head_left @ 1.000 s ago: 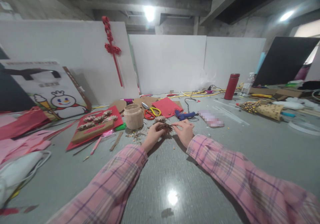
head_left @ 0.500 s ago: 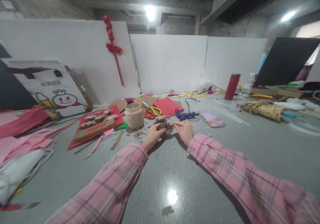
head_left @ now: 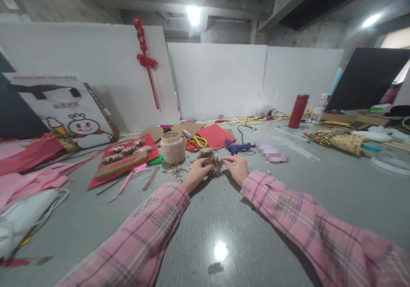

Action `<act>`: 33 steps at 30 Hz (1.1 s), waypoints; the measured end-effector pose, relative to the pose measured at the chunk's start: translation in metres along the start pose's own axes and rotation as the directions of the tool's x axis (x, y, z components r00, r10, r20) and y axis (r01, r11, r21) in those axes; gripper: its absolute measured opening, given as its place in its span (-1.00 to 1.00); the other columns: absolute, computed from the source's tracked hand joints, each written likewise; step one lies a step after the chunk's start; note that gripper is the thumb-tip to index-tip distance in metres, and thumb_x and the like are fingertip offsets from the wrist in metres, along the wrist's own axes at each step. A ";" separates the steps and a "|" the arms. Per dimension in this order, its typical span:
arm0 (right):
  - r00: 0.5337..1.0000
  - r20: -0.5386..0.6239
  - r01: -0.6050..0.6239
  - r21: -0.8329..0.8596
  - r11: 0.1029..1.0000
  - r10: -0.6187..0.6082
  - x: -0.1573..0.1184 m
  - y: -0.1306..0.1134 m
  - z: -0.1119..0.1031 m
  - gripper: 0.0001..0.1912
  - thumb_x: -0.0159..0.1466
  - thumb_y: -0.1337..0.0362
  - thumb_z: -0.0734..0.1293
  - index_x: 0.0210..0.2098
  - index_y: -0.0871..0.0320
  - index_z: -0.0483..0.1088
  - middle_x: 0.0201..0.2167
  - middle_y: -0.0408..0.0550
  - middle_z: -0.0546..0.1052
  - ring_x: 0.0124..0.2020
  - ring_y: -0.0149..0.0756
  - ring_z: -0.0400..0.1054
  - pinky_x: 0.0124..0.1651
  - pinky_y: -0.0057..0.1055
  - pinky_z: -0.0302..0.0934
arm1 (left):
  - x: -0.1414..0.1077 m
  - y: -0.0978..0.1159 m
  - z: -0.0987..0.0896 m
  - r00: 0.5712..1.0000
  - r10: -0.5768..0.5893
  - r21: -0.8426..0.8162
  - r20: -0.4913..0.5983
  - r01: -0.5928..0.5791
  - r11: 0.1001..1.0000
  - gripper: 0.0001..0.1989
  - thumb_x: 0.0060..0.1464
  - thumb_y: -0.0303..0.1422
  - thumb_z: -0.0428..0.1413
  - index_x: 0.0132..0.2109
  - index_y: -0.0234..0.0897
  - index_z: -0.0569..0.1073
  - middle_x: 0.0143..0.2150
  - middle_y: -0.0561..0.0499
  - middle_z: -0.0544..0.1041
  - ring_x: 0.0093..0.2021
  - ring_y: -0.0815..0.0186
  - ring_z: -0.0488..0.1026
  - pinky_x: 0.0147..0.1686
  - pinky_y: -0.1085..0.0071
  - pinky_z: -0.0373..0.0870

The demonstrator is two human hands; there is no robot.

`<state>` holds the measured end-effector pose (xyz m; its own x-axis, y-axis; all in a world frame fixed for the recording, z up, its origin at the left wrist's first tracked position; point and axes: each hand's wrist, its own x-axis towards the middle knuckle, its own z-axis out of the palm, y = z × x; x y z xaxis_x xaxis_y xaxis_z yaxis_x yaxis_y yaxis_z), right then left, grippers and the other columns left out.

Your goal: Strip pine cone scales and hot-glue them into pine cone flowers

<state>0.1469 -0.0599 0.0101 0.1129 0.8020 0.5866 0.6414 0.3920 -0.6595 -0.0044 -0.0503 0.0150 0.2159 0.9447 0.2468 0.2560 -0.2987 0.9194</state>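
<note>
A brown cluster of pinecone-like flowers (head_left: 215, 165) rests on the grey table in front of me. My left hand (head_left: 199, 174) grips it from the left, thumb and fingers around its side. Just to its right, my right hand (head_left: 236, 168) is closed in a pinch near the cluster's edge; what the fingertips hold is too small to make out. A round wooden jar (head_left: 172, 147) stands left of the cluster, with small crumbs beside it. Behind the cluster lie scissors with red and yellow handles (head_left: 195, 143) and a blue glue gun (head_left: 238, 147).
Red paper (head_left: 215, 136) lies behind the scissors. At left, brown flowers and a cardboard strip (head_left: 121, 166) sit on a red sheet. A red flask (head_left: 298, 111), a plastic bottle (head_left: 318, 108) and a wrapped bouquet (head_left: 344, 142) are at right. A blurred phone-like object (head_left: 272, 151) lies right of the glue gun.
</note>
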 end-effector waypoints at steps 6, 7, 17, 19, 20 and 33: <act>1.000 0.015 0.002 0.005 1.000 -0.002 0.000 0.000 -0.001 -0.85 0.03 0.26 0.26 -0.48 0.08 0.47 -0.50 -0.12 0.49 -0.40 -0.36 0.27 -0.21 -0.39 0.07 | -0.001 0.002 0.001 1.000 0.009 0.019 0.002 -0.009 1.000 -0.76 -0.23 -0.33 0.03 -0.38 -0.42 0.41 -0.51 0.01 0.43 -0.52 0.38 0.30 -0.52 0.48 0.19; 1.000 0.015 0.004 0.003 1.000 -0.004 0.000 0.000 -0.001 -0.85 0.03 0.26 0.26 -0.48 0.07 0.47 -0.51 -0.12 0.49 -0.40 -0.36 0.27 -0.21 -0.39 0.07 | -0.002 0.002 0.001 1.000 0.005 0.020 0.001 -0.005 1.000 -0.76 -0.23 -0.33 0.03 -0.38 -0.42 0.41 -0.53 0.01 0.42 -0.53 0.39 0.29 -0.53 0.48 0.19; 1.000 0.022 0.003 0.002 1.000 -0.003 0.000 0.002 0.001 -0.85 0.03 0.25 0.25 -0.49 0.07 0.47 -0.49 -0.12 0.49 -0.40 -0.35 0.28 -0.21 -0.38 0.07 | -0.001 0.002 0.000 1.000 0.008 0.014 0.012 -0.008 1.000 -0.77 -0.23 -0.33 0.04 -0.38 -0.41 0.42 -0.52 0.01 0.43 -0.51 0.38 0.30 -0.53 0.49 0.19; 1.000 0.021 0.007 0.003 1.000 -0.007 0.000 0.001 0.000 -0.85 0.03 0.26 0.25 -0.48 0.07 0.47 -0.49 -0.12 0.49 -0.38 -0.35 0.28 -0.22 -0.39 0.07 | -0.001 0.002 0.000 1.000 0.008 0.021 0.015 -0.009 1.000 -0.78 -0.23 -0.33 0.03 -0.40 -0.41 0.41 -0.53 0.02 0.42 -0.52 0.39 0.29 -0.53 0.49 0.18; 1.000 0.021 0.008 0.002 1.000 -0.008 0.000 0.000 0.000 -0.85 0.03 0.26 0.26 -0.48 0.08 0.47 -0.50 -0.12 0.49 -0.38 -0.35 0.28 -0.22 -0.39 0.08 | -0.001 0.002 0.000 1.000 0.008 0.018 0.018 -0.008 1.000 -0.78 -0.22 -0.34 0.03 -0.40 -0.40 0.41 -0.53 0.02 0.42 -0.52 0.40 0.29 -0.53 0.49 0.18; 0.998 0.024 -0.055 -0.014 0.998 0.056 -0.002 -0.009 -0.004 -0.86 0.04 0.26 0.26 -0.47 0.06 0.47 -0.47 -0.14 0.50 -0.34 -0.30 0.28 -0.13 -0.29 -0.01 | -0.001 0.005 0.000 1.000 -0.025 -0.005 -0.004 0.025 1.000 -0.77 -0.24 -0.32 0.05 -0.40 -0.40 0.42 -0.54 0.03 0.41 -0.55 0.41 0.27 -0.53 0.49 0.16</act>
<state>0.1434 -0.0668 0.0168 0.1302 0.8331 0.5375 0.6447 0.3408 -0.6843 -0.0033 -0.0529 0.0189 0.2057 0.9524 0.2252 0.2562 -0.2745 0.9268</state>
